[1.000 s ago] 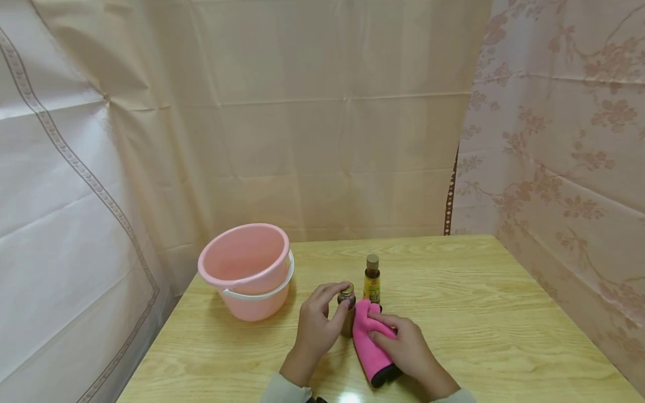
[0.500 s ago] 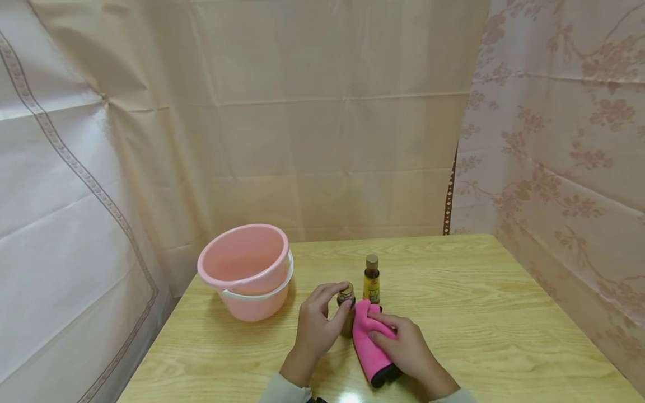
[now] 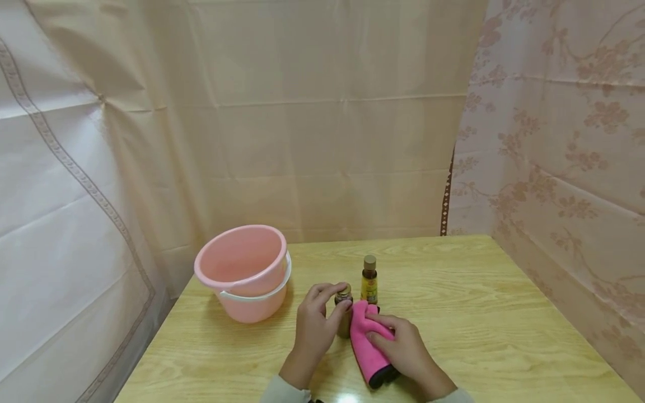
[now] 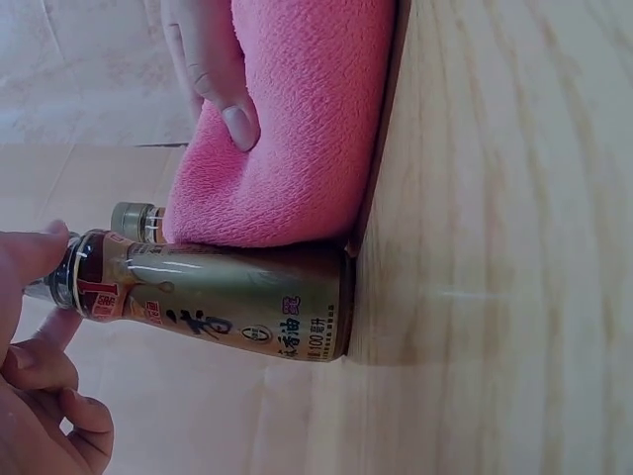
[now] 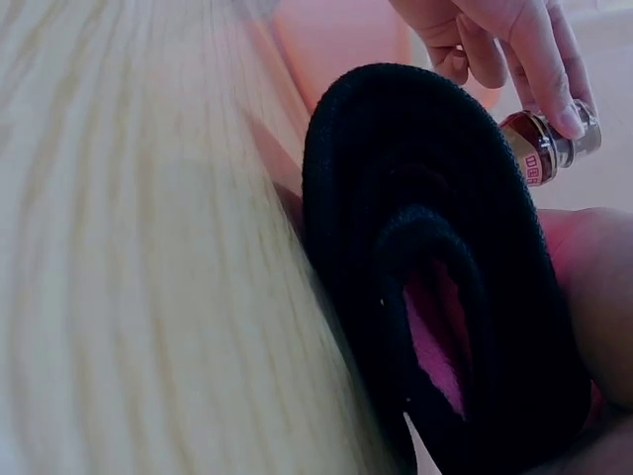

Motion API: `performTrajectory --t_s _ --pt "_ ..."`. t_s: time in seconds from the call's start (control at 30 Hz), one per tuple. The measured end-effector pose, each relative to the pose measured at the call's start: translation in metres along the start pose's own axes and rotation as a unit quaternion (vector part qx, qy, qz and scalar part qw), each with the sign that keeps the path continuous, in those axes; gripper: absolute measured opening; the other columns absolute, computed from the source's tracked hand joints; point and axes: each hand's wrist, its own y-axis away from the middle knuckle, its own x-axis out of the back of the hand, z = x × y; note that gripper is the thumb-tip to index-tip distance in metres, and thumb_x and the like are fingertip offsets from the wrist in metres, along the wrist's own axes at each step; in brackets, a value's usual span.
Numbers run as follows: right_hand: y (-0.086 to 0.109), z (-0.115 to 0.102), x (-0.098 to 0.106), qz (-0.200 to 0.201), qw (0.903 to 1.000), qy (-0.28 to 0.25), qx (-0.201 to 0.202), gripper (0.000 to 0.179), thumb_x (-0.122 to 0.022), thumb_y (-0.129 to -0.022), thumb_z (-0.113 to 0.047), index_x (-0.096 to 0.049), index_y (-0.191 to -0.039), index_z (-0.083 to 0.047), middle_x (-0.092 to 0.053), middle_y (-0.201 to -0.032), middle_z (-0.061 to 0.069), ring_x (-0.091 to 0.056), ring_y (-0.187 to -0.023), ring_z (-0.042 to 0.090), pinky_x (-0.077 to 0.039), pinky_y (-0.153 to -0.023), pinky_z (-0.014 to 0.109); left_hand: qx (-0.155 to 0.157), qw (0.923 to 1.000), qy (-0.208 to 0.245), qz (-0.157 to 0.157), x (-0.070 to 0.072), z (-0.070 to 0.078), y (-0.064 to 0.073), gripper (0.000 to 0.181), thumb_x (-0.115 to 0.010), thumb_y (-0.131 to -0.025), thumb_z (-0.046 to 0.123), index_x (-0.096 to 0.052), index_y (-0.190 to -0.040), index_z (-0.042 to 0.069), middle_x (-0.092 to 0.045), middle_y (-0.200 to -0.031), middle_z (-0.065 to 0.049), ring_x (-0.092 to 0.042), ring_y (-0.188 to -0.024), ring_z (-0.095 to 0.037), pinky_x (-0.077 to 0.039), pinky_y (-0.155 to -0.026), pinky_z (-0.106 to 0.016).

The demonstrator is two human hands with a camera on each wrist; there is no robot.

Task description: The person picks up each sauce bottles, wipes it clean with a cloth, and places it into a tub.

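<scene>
1. Key relation, as I judge it: the oil bottle [image 4: 237,302] sits between the two hands, just left of the pink cloth [image 3: 367,350], touching it or nearly so
2. Bottle's long axis about upright, base on the table [image 3: 478,319], cap end up; the left hand [image 3: 313,323] is the nearer, reaching in from the left
3. Left grip narrow: finger and thumb pinch the neck, so the bottle hangs below the fingertips, its body free of them
4. Right hand [image 3: 407,348] holds the folded cloth, thumb pressed into it (other fingers partly hidden); cloth lies between this hand and the bottle, long axis running near to far, dark-edged end near
5. Yellow-labelled bottle [image 3: 369,286] upright on the far side, slightly right, lower part behind the cloth
</scene>
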Motion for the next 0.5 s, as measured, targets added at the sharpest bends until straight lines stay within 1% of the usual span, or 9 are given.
performTrajectory --t_s 0.1,0.2,0.27,0.37,0.5 --pt "-0.0004 -0.0005 -0.0025 0.003 0.9999 -0.014 0.008 0.039 -0.083 -0.088 -0.024 -0.075 -0.125 -0.032 -0.073 -0.127 0.003 -0.068 -0.102 0.013 -0.055 -0.080 0.024 0.001 1.0000 -0.002 -0.002 0.0024 -0.0004 -0.0008 0.031 -0.081 -0.091 0.022 -0.076 -0.122 0.021 -0.068 -0.108 0.004 -0.045 -0.056 -0.012 -0.037 -0.051 -0.016" --pt "0.0005 -0.0004 -0.0057 0.003 0.9996 -0.023 0.013 0.039 -0.084 -0.088 -0.025 -0.075 -0.125 -0.032 -0.073 -0.127 0.003 -0.068 -0.101 0.013 -0.056 -0.079 0.023 0.008 1.0000 -0.002 -0.005 0.0056 -0.0002 0.0004 0.031 -0.081 -0.091 0.021 -0.076 -0.122 0.021 -0.068 -0.108 0.003 -0.046 -0.055 -0.015 -0.038 -0.050 -0.016" --pt "0.0016 -0.0009 -0.0070 0.005 0.9995 -0.029 0.015 0.038 -0.084 -0.088 -0.025 -0.075 -0.124 -0.032 -0.073 -0.126 0.004 -0.068 -0.100 0.013 -0.056 -0.078 0.023 0.012 0.9999 0.000 -0.005 0.0069 0.0002 0.0016 0.031 -0.081 -0.091 0.020 -0.076 -0.122 0.020 -0.068 -0.108 0.003 -0.046 -0.055 -0.014 -0.038 -0.050 -0.016" --pt "0.0040 -0.0033 -0.0060 0.016 0.9989 -0.042 0.015 0.039 -0.085 -0.087 -0.024 -0.075 -0.124 -0.032 -0.073 -0.126 0.004 -0.069 -0.099 0.013 -0.057 -0.077 0.023 0.008 0.9999 0.007 -0.003 0.0064 0.0012 0.0026 0.031 -0.081 -0.091 0.019 -0.076 -0.122 0.019 -0.069 -0.108 0.002 -0.045 -0.055 -0.011 -0.038 -0.050 -0.016" --pt "0.0056 -0.0063 -0.0006 0.038 0.9974 -0.057 0.020 0.042 -0.085 -0.086 -0.021 -0.075 -0.124 -0.036 -0.074 -0.123 -0.003 -0.069 -0.098 0.011 -0.058 -0.078 0.024 -0.005 0.9999 0.012 -0.002 0.0016 0.0032 0.0000 0.031 -0.080 -0.091 0.019 -0.075 -0.122 0.019 -0.069 -0.108 0.001 -0.044 -0.057 -0.009 -0.038 -0.050 -0.016"
